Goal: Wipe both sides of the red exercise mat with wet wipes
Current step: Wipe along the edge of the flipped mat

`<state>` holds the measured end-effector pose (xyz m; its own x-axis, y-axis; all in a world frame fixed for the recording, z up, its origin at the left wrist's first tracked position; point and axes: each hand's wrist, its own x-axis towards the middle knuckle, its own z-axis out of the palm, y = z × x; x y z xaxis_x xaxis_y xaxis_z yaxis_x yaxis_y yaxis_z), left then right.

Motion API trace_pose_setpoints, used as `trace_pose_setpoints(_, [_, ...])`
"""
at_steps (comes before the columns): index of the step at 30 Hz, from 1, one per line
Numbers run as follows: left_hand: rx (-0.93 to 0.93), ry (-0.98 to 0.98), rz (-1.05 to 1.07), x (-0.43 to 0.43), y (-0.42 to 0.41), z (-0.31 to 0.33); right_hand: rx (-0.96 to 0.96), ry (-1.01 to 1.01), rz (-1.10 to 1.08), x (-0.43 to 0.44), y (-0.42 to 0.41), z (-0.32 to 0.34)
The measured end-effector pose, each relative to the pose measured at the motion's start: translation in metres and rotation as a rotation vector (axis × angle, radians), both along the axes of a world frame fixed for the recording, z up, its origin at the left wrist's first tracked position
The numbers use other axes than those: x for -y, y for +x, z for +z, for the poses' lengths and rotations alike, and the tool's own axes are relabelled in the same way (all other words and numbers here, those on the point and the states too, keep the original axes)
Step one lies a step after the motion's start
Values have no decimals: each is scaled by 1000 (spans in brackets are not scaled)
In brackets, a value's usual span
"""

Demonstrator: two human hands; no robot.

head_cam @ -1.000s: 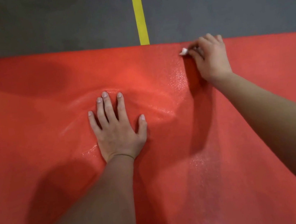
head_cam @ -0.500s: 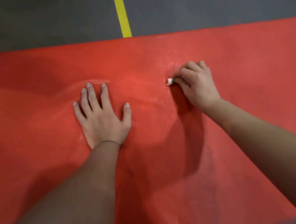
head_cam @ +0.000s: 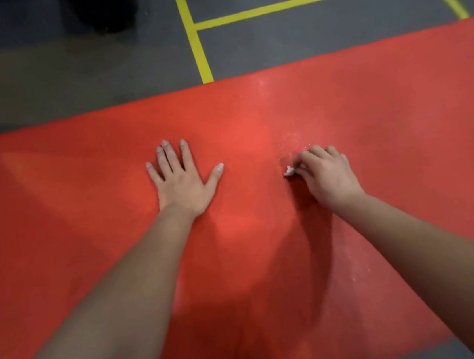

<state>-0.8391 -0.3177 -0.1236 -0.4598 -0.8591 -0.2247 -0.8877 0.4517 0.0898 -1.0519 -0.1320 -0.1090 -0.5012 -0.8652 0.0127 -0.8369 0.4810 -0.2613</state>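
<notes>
Head view, red mat point(head_cam: 84, 217) on grey floor point(head_cam: 35, 79), left hand point(head_cam: 183, 183) flat on it, fingers spread, right hand point(head_cam: 330, 177) at its 3 o'clock, fingers pinching white wipe point(head_cam: 290, 171)

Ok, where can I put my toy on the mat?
Bare mat lies left of the left hand and right of the right hand, and along the far edge by the yellow line. The middle is crowded: both hands, and the wipe.

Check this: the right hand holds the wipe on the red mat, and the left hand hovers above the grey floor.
Wrong: the head view shows the left hand flat on the mat. The right hand does hold the wipe there.
</notes>
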Motion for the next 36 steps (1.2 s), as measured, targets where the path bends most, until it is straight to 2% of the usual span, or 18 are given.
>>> trace_pose_setpoints(3, [-19,55,-65,-27,21,17,24,-3,83,-42,26,12])
trace_pose_setpoints(7, [-123,137,11,-94,42,33,3,-1,138,-95,63,13])
trace_pose_setpoints(12, [23,349,66,-148,61,19,-71,16,113,-74,49,13])
trace_pose_setpoints(19, [138,572,2,-134,62,29,161,100,65,-105,80,23])
trace_pose_setpoints(24, [130,592,4,-136,62,35,146,87,89,-85,71,23])
trace_pose_setpoints(28, [129,608,-6,-135,62,36,55,16,103,-125,88,25])
trace_pose_setpoints(31, [131,608,3,-135,63,36,68,14,169,-158,103,25])
trace_pose_setpoints(36, [143,590,8,-138,61,39,134,18,237,-134,84,11])
